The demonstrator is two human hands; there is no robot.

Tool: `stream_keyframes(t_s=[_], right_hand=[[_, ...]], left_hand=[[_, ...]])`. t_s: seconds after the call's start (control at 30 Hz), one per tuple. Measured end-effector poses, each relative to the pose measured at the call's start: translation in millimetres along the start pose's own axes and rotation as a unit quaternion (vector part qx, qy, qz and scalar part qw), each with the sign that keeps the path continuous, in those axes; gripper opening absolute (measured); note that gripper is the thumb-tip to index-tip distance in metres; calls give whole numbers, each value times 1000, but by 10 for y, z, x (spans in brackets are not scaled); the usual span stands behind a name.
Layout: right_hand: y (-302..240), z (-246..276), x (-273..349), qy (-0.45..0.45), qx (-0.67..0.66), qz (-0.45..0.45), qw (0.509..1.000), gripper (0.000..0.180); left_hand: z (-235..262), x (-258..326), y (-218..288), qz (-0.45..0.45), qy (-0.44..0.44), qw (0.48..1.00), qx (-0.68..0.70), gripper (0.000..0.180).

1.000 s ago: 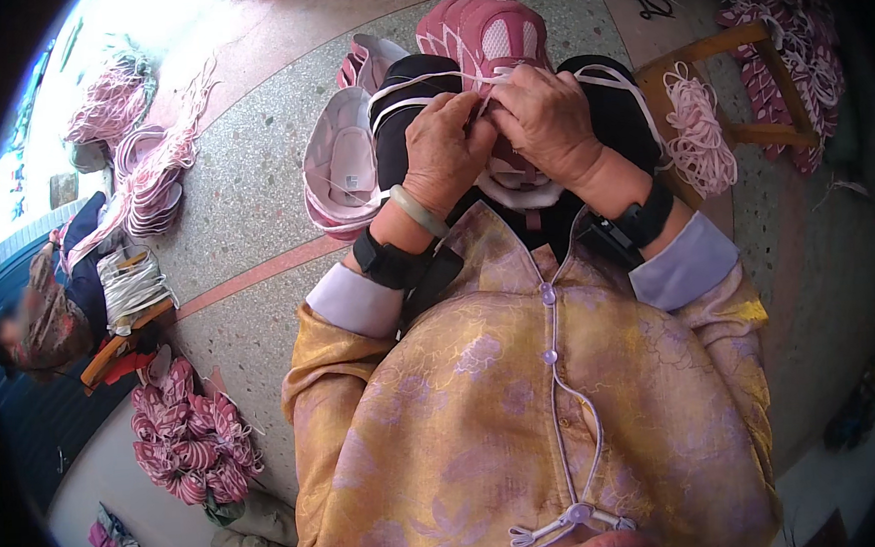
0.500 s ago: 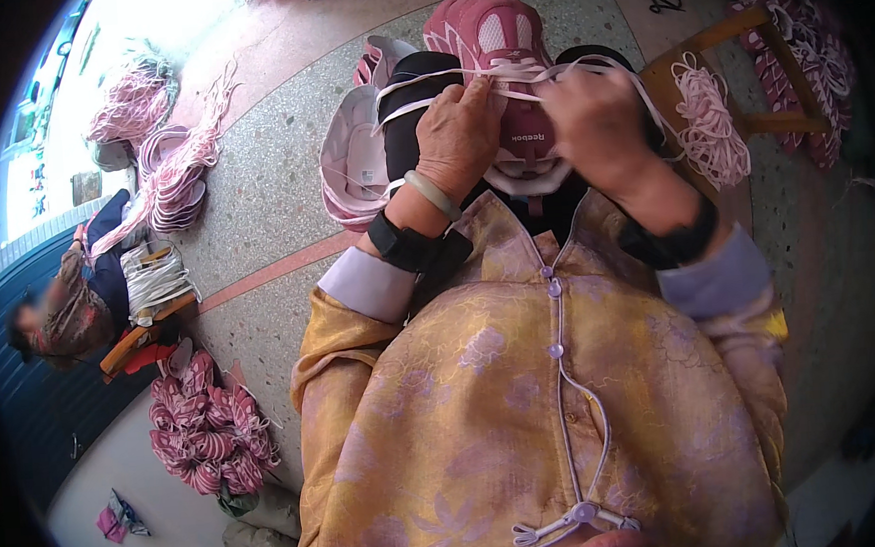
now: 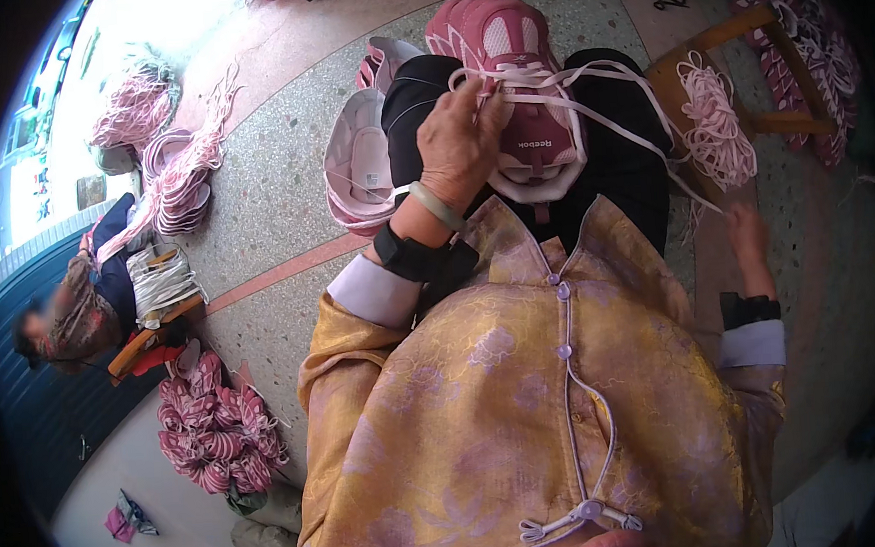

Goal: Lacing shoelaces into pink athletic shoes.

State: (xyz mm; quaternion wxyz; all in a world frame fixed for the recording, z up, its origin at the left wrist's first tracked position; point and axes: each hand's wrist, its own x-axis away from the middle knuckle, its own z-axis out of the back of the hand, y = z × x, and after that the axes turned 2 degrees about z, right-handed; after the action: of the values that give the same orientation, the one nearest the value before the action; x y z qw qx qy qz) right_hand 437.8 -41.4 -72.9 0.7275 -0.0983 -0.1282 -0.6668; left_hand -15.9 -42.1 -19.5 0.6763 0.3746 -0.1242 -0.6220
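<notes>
At the left, white cord (image 3: 165, 287) is being held in loose turns on a wooden stool beside a seated co-worker (image 3: 65, 321), while a heap of pink shoes (image 3: 217, 427) is being left on the near side and a tangle of pink laces (image 3: 137, 106) on the far side. Further right, a pale-lined shoe (image 3: 354, 163) is being left untouched just beside the left leg. The left hand (image 3: 461, 137) is being held over the left eyelets of the pink shoe (image 3: 544, 132), its thumb and fingers being pinched together, seemingly on the lace; whether the shoe's edge is also being gripped cannot be told. The pink shoe itself is being supported between the dark-trousered legs, toe to the far side. From its eyelets the pale lace (image 3: 603, 120) is being stretched over the right leg toward the right hand (image 3: 748, 229), by whose closed fingers its end is apparently being grasped. The step in hand is being judged as the pulling through of the lace; steadiness at the eyelets and even tension seem to be called for by the next move. At the far right, a hank of pink lace (image 3: 714, 121) is being borne by a wooden chair (image 3: 784, 124).
</notes>
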Motion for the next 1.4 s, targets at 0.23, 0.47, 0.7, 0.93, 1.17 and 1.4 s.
stream_keyframes(t_s=[0.23, 0.47, 0.7, 0.93, 1.17, 1.4], right_hand=[[-1842, 973, -218, 249, -263, 359, 860, 15], [-2390, 818, -485, 263, -250, 351, 863, 9], [-1610, 749, -344, 290, -324, 316, 843, 7], [-1264, 539, -238, 195, -344, 285, 873, 15], [-2348, 1068, -417, 111, -407, 323, 847, 62], [-2628, 850, -582, 157, -363, 336, 855, 48]], left_hand=[[-86, -331, -213, 280, -5, 912, 300, 25], [-129, -394, -227, 74, 93, 958, 262, 27], [-24, -174, -116, 41, -13, 977, 210, 32], [9, -192, 77, -50, 0, 995, 92, 19], [-130, -282, 299, -157, -47, 979, -122, 13], [-207, -300, 327, -120, -50, 981, -141, 14]])
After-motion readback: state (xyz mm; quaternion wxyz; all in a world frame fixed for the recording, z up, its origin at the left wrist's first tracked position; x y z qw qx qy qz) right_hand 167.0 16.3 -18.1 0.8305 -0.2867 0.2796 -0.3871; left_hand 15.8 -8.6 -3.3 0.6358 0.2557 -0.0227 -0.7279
